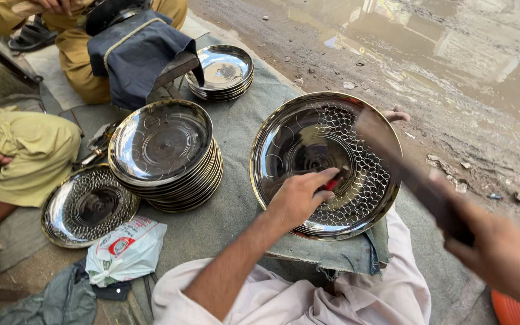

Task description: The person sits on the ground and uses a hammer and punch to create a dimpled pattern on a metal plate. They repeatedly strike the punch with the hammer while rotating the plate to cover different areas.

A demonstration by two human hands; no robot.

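Observation:
A large shiny steel plate (pixel 284 135) rests tilted on a cloth-covered block on my lap, its right half covered in a hammered scale pattern. My left hand (pixel 299 195) pinches a small red-tipped punch (pixel 331 184) against the plate's inner face. My right hand (pixel 504 253) is raised at the lower right, gripping a dark hammer (pixel 404 165) that is blurred across the plate's right side.
A tall stack of plain steel plates (pixel 164 150) stands left of me, a smaller stack (pixel 222 71) farther back, and one patterned plate (pixel 88 204) lies at the left. Another person in khaki sits at the upper left. A white plastic bag (pixel 124 250) lies near. Muddy ground is at the right.

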